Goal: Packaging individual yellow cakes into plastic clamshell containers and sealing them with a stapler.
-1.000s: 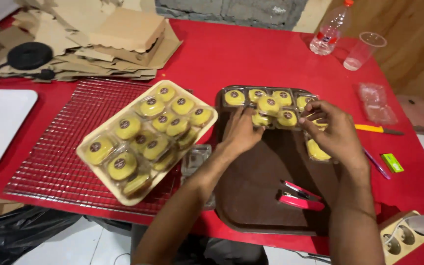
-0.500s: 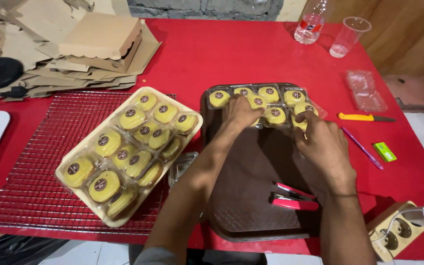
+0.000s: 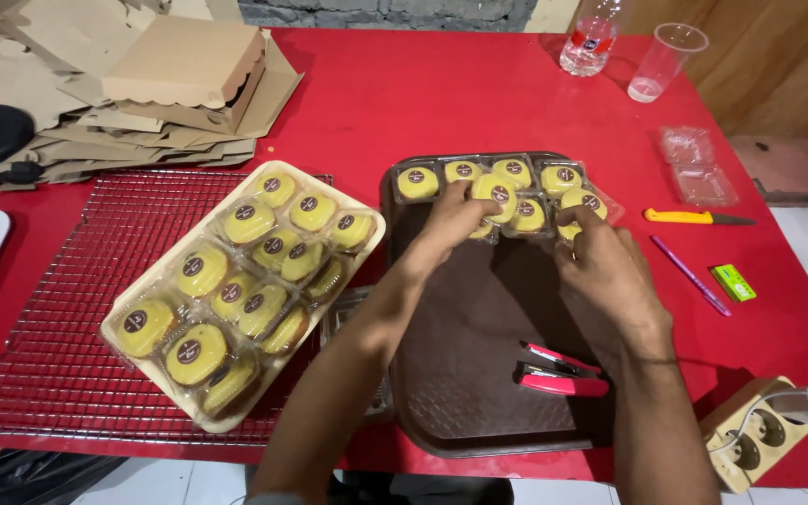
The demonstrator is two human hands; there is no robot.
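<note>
A dark brown tray (image 3: 479, 355) lies on the red table, with several clear packs of yellow cakes (image 3: 516, 173) in rows along its far edge. My left hand (image 3: 451, 220) pinches one yellow cake pack (image 3: 496, 192) in the second row. My right hand (image 3: 605, 262) rests its fingers on a yellow cake pack (image 3: 577, 210) at the tray's right end. A pink stapler (image 3: 558, 372) lies on the tray near my right wrist. To the left, a cream tray (image 3: 142, 285) is filled with more packed yellow cakes (image 3: 245, 271).
The cream tray sits on a wire cooling rack (image 3: 58, 309). Flattened cardboard boxes (image 3: 170, 70) are stacked at the back left. A bottle (image 3: 589, 37), plastic cup (image 3: 661, 61), empty clear packs (image 3: 694, 164), yellow knife (image 3: 694, 217), purple pen (image 3: 689, 273) and power strip (image 3: 759, 435) are on the right.
The camera view shifted left and steadied. My hands stayed at the far row of cake packs, with the left hand now gripping a second-row pack.
</note>
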